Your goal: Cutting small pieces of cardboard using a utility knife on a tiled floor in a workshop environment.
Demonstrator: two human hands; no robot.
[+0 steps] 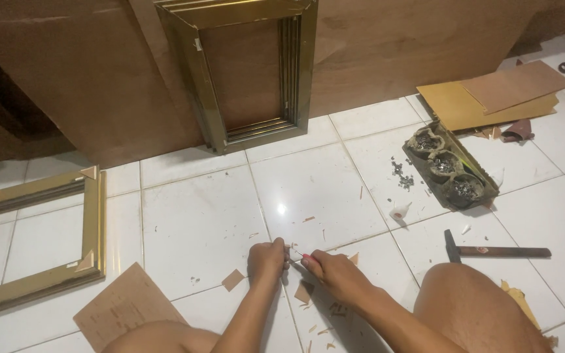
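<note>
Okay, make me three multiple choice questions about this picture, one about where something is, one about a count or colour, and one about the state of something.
1. Where does the hammer lie?
A. On the white tile floor, right of the hands
B. Inside the leaning frames
C. On the cardboard sheets

2. How many round cups does the tray of small metal fasteners hold?
A. One
B. Three
C. Six

3. How is the stack of gold frames at the top placed?
A. Flat on the floor
B. Hung on a nail
C. Leaning upright against the wooden panel

Answers: 1 A, it rests on bare tile near the knee. 2 B, three dark cups sit in a row. 3 C, the lower edges stand on the floor and the tops rest on the panel.
</note>
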